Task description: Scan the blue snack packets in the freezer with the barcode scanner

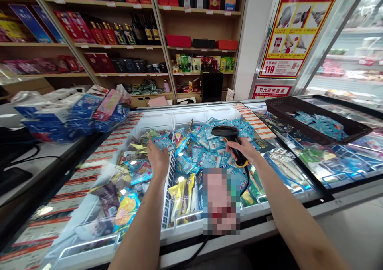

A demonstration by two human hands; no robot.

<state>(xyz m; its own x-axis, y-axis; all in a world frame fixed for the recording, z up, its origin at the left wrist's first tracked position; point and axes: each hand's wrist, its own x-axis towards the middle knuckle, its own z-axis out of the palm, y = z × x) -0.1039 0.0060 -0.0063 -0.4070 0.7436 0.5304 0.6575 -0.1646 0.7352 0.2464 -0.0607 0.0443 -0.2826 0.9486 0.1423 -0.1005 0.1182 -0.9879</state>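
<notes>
We've got our right hand (243,150) gripping the scanner (225,132) and our left hand (158,160) pinching a blue packet (164,141) over the freezer (149,120), probably partway through, with loads of loose packets (209,160) spread out and fewer in the tray (311,107).

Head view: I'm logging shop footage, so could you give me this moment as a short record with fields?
Left hand: at a blue packet; grip unclear
Right hand: holding a black scanner above more blue packets
Display case: assorted packets either side of a white wire divider
Right side: dark basket with further packets
Left side: stacked boxes
Background: shelves of boxes and bottles
</notes>
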